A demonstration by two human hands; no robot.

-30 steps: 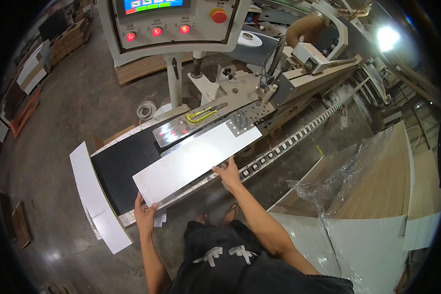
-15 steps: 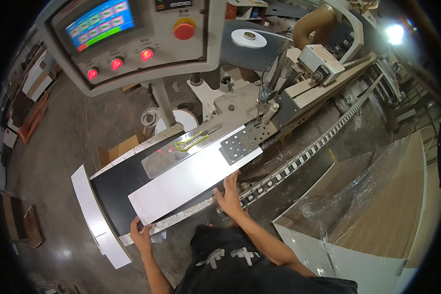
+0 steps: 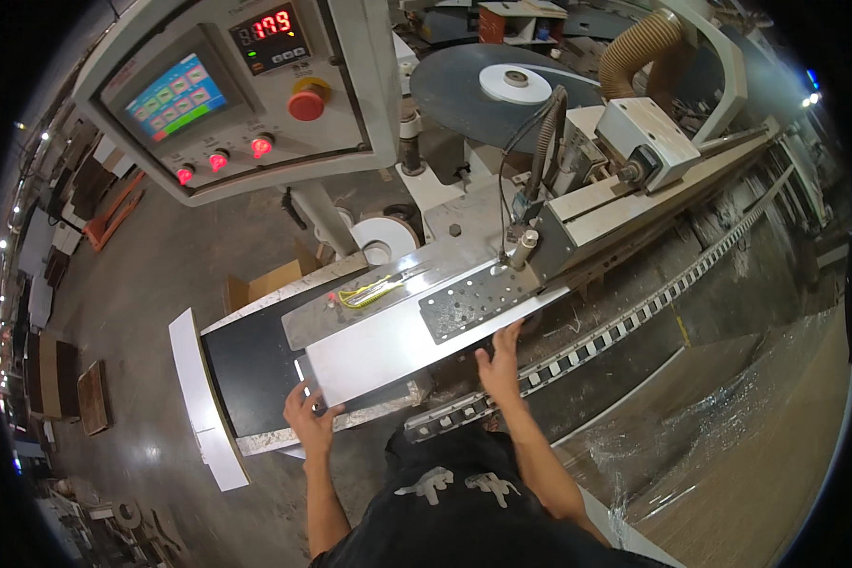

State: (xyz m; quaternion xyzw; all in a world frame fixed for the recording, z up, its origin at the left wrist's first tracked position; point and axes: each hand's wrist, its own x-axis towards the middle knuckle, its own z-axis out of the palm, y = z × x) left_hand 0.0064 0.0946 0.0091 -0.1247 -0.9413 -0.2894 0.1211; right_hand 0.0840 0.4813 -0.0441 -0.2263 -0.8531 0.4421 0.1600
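A long white panel (image 3: pixel 379 352) lies on the machine's black bed (image 3: pixel 246 379), its far right part under a perforated metal plate (image 3: pixel 464 308). My left hand (image 3: pixel 310 417) is at the panel's near left corner, thumb and fingers apart, touching its end. Along the panel's near edge, further right, my right hand (image 3: pixel 504 364) has its fingers stretched out against the edge. A utility knife (image 3: pixel 369 292) with a yellow-green handle rests on the metal surface just beyond the panel.
A control box (image 3: pixel 256 104) with a screen, lit knobs and a red button stands over the far left. A roller rail (image 3: pixel 596 338) runs along the near right. Plastic-wrapped boards (image 3: pixel 710 454) stand at the right. A white curved board (image 3: pixel 204 402) sits across the bed's left end.
The white panel has slid right along the bed, further under the perforated plate. Both my hands have moved right with it. The view has shifted as well.
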